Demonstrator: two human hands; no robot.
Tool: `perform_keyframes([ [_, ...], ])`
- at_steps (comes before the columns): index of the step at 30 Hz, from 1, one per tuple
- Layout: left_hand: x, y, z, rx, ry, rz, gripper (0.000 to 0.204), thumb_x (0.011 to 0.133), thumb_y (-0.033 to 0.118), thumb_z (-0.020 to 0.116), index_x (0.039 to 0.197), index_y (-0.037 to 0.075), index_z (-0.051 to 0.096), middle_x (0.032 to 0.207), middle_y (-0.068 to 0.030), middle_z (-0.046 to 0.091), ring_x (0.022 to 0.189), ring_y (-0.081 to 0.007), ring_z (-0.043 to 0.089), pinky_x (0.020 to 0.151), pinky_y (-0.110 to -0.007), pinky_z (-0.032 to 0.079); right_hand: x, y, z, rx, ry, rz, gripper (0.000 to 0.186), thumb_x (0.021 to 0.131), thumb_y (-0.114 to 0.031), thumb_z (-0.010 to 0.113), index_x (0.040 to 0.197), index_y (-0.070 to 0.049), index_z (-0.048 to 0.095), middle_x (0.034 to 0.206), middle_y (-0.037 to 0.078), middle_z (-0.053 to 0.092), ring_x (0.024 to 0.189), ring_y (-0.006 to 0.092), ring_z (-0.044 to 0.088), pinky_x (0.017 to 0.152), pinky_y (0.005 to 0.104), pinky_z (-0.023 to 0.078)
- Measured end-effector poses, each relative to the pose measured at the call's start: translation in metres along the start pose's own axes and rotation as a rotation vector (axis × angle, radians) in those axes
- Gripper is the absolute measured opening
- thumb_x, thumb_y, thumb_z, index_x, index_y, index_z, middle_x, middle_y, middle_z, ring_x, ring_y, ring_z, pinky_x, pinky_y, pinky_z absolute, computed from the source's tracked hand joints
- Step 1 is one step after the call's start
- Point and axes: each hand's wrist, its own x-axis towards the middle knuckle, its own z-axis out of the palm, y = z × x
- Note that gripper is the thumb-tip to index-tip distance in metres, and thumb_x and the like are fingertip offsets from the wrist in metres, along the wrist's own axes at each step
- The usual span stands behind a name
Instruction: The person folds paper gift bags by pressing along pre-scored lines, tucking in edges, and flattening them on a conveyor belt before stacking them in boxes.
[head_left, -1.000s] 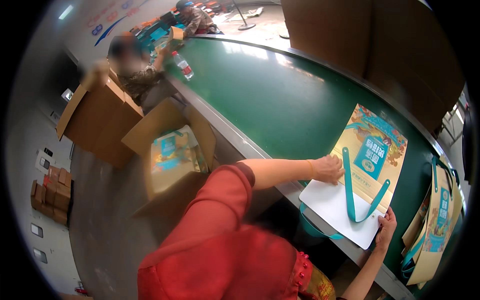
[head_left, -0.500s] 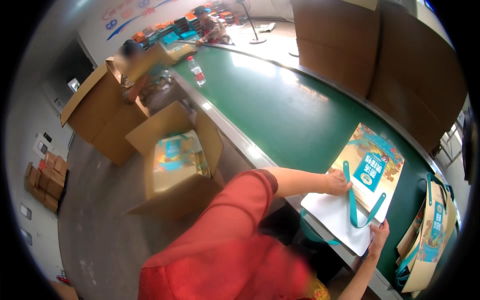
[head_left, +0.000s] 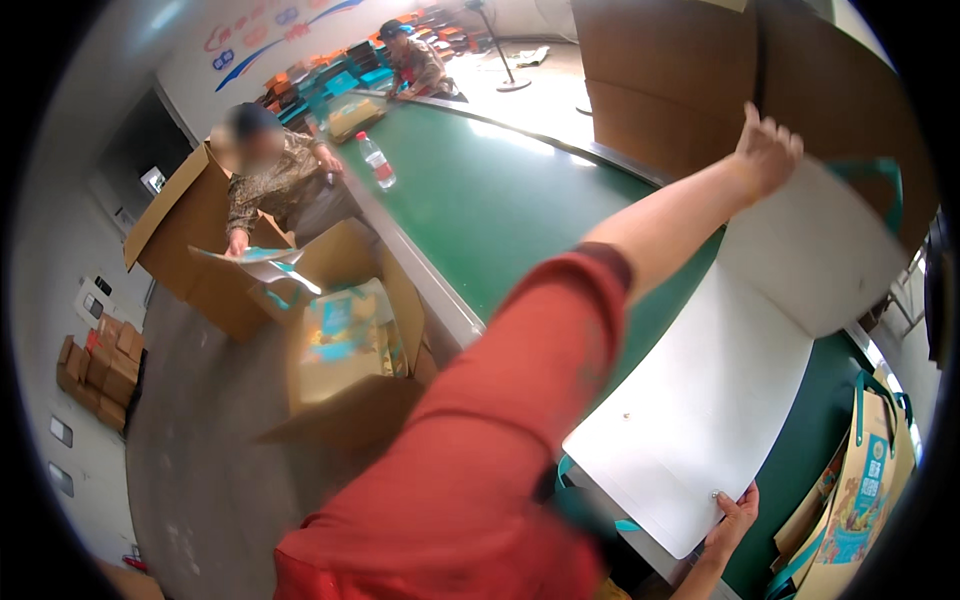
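A cardboard gift bag (head_left: 700, 390), its plain white face turned up, lies across the near right end of the green table. Its far panel (head_left: 820, 250) is lifted and bent back, with a turquoise strap (head_left: 890, 190) behind it. My left hand (head_left: 770, 155) is stretched far forward at that panel's upper corner, fingers curled on it. My right hand (head_left: 735, 515) grips the near right edge, close to a small metal stud (head_left: 716, 494). Part of another turquoise strap (head_left: 565, 475) shows under the near left edge.
Several printed bags with turquoise straps (head_left: 865, 480) lean at the right. An open carton (head_left: 390, 400) holding bags stands left of the green table (head_left: 470, 190). One person (head_left: 275, 180) handles a bag there; another (head_left: 415, 65) sits at the far end. A bottle (head_left: 375, 160) stands on the table.
My left hand has moved from the strap far forward, lifting the printed panel over so white shows. My right hand stays near the edge. The person at left now holds a bag beside the carton.
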Motion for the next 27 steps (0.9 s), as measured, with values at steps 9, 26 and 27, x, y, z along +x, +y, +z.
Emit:
perform_keyframes([
  [9, -0.076, 0.109, 0.114, -0.192, -0.493, 0.192, 0.049, 0.087, 0.024, 0.056, 0.133, 0.008, 0.046, 0.141, -0.0139, 0.038, 0.133, -0.0373, 0.031, 0.103, -0.068, 0.02, 0.051, -0.016, 0.023, 0.177, -0.065, 0.005, 0.06, 0.07, 0.016, 0.05, 0.128, 0.005, 0.041, 0.118, 0.016, 0.059, 0.104, 0.0237, 0.061, 0.092, 0.0331, 0.05],
  [26, -0.401, 0.035, -0.084, -1.135, -0.574, -0.037, 0.033, 0.079, 0.029, 0.07, 0.107, 0.013, 0.065, 0.133, -0.0105, 0.051, 0.126, -0.0348, 0.042, 0.104, -0.042, 0.037, 0.027, -0.024, 0.057, -1.536, 0.04, -0.664, 0.05, 0.08, -0.023, 0.067, 0.126, -0.009, 0.054, 0.134, 0.017, 0.046, 0.12, 0.0345, 0.046, 0.097, 0.0388, 0.043],
  [27, -0.406, 0.035, -0.087, -1.062, -0.452, 0.028, 0.03, 0.078, 0.028, 0.071, 0.103, 0.011, 0.066, 0.126, -0.0107, 0.056, 0.123, -0.0338, 0.045, 0.103, -0.042, 0.038, 0.017, -0.029, 0.056, -1.588, 0.064, -0.887, 0.042, 0.08, -0.025, 0.068, 0.117, -0.009, 0.06, 0.13, 0.015, 0.05, 0.117, 0.0318, 0.049, 0.093, 0.0383, 0.044],
])
